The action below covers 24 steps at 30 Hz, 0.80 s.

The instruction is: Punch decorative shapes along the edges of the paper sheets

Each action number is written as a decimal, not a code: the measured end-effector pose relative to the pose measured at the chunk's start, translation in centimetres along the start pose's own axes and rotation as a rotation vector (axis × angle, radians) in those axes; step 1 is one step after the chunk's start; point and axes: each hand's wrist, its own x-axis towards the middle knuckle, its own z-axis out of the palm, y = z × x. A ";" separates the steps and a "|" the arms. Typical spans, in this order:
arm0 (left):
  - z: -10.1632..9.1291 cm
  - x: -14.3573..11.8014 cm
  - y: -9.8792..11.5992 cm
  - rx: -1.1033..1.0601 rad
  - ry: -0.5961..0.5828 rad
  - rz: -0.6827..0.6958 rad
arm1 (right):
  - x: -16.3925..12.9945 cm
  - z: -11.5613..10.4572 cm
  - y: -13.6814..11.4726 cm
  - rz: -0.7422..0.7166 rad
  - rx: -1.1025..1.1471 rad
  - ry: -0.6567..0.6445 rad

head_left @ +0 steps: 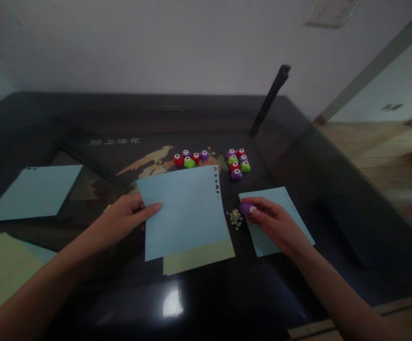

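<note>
My left hand (131,213) pinches the left edge of a light blue sheet of paper (184,213), thumb on top. Small shapes, a heart among them, are punched in a column along its upper right edge. Under it a pale yellow-green sheet (199,258) sticks out at the bottom. In my right hand (275,222) is a purple craft punch (246,208), held between thumb and fingers above another blue sheet (264,239) with small holes near its right edge. Tiny paper cut-outs (235,219) lie in a pile just left of the punch.
Several red, green and purple punches stand in two groups, one behind the sheet (189,162) and one farther right (235,166). A blue sheet (35,192) and yellow-green paper (7,270) lie at left. A dark stick-like object (270,102) rises near the back of the glossy black table (120,303).
</note>
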 end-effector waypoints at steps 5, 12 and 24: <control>0.5 0.2 -0.4 -0.102 -0.075 -0.038 | 0.9 -1.1 -1.2 -0.066 -0.175 0.047; 0.6 0.1 -0.6 -0.131 -0.086 -0.006 | 6.7 -3.4 -1.7 -0.397 -0.805 0.200; 1.0 -0.2 0.3 -0.115 -0.077 -0.016 | 9.2 -3.2 0.1 -0.474 -1.036 0.315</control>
